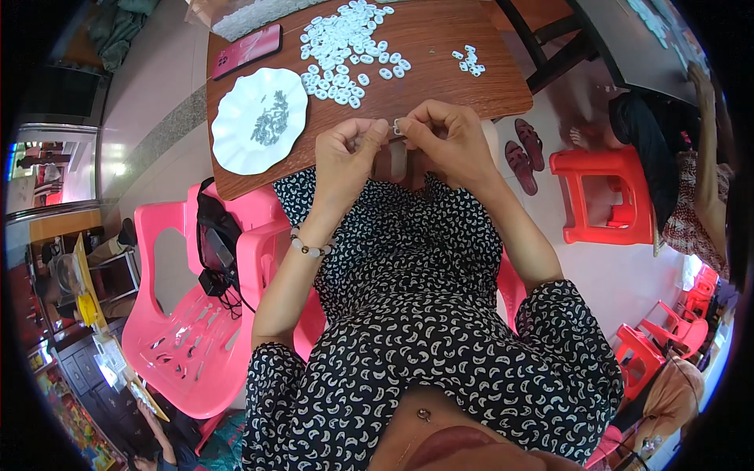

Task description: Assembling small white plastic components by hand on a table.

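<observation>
My right hand (449, 140) pinches a small white plastic piece (398, 127) between thumb and forefinger, just over the table's near edge. Close beside it, my left hand (345, 161) is closed, thumb pressed to forefinger; what it holds, if anything, is too small to make out. Beyond my hands lies a heap of white oval plastic pieces (338, 39), each with two holes. A white wavy-rimmed plate (232, 129), left of my hands, carries a pile of tiny grey metal-looking parts (272, 119). Several small white pieces (470, 61) form a separate group farther right.
The brown wooden table (463, 94) also bears a pink phone-like rectangle (247, 52) and a clear bag of white pieces (255, 17). A pink chair (184, 345) with a black bag stands left. To the right are a red stool (609, 196), slippers (522, 157) and another person's arm (707, 149).
</observation>
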### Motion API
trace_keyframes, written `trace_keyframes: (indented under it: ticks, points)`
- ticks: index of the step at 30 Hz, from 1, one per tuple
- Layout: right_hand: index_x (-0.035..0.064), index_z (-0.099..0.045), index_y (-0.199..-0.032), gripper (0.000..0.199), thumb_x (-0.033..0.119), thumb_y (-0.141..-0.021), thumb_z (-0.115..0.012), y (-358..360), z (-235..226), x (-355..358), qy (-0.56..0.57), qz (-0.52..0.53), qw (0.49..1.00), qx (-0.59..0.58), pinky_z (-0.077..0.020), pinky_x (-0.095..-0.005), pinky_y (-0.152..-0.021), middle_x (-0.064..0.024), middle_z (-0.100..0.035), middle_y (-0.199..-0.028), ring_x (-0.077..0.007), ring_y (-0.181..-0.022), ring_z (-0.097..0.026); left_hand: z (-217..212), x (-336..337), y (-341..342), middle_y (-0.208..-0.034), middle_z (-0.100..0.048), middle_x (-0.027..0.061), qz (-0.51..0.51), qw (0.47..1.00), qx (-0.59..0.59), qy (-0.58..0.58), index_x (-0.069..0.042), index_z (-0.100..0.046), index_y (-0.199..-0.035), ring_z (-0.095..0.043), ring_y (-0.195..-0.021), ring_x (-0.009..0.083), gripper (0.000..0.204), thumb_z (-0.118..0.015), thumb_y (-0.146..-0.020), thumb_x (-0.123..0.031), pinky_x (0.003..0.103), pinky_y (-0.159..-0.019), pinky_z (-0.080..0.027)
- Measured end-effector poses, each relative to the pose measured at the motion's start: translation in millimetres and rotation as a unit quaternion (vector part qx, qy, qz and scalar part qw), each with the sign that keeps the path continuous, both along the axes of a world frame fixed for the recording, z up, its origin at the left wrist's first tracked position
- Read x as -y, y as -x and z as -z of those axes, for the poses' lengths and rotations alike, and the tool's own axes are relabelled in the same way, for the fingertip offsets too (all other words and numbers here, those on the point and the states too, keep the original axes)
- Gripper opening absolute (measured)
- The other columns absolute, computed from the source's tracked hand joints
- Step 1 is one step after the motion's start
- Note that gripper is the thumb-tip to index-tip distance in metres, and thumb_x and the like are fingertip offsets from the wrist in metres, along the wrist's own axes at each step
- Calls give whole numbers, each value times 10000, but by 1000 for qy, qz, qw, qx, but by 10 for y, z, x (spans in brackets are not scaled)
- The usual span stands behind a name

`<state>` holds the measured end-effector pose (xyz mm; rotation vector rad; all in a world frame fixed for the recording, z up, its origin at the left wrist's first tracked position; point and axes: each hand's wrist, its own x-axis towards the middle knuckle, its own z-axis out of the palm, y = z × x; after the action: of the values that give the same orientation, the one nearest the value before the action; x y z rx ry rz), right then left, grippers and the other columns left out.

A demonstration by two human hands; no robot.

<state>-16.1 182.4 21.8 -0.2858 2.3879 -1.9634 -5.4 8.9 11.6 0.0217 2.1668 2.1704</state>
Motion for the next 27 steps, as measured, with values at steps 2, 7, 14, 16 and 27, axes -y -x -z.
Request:
trace_keyframes:
  ticks: [2,7,14,16,27]
  points:
    - [1,-637,-792,192,177,-868,-651,-4,-17,-9,-21,-8,1000,10,-394,-184,-488,8,-611,-649,-21,-567,-521,-12,2,2,-675,-604,-43,-1,1000,14,-8,7,-673,-879,-453,-523,-8,211,-637,-912,-199,164,-440,-319]
    - [0,-637,-786,190,173,-864,-653,7,18,-1,-28,-13,999,-10,-397,-186,-506,8,-613,-649,-21,-574,-523,13,6,12,-693,-615,-38,1,1000,13,-21,8,-674,-883,-462,-535,-9,210,-639,-911,-198,162,-446,-324]
    - [3,-636,-783,181,164,-863,-653,-14,44,10,-26,-15,1000,8,-390,-186,-506,13,-611,-644,-15,-574,-518,32,4,-8,-669,-610,-41,1,1000,-13,0,17,-676,-872,-458,-531,-10,188,-640,-906,-164,163,-450,-320]
    - [3,-636,-782,182,165,-865,-653,-17,52,17,-29,-16,999,0,-391,-187,-500,15,-610,-644,-15,-568,-518,19,-5,-15,-663,-609,-42,-2,1000,-13,1,18,-677,-867,-456,-529,-10,180,-640,-903,-154,164,-449,-318]
    - [2,-639,-797,176,154,-886,-635,-20,56,44,-37,-9,999,-17,-391,-185,-456,11,-602,-636,-19,-529,-524,37,-22,4,-696,-632,-18,-1,1000,-2,-7,32,-681,-863,-504,-585,18,151,-645,-887,-113,179,-523,-390]
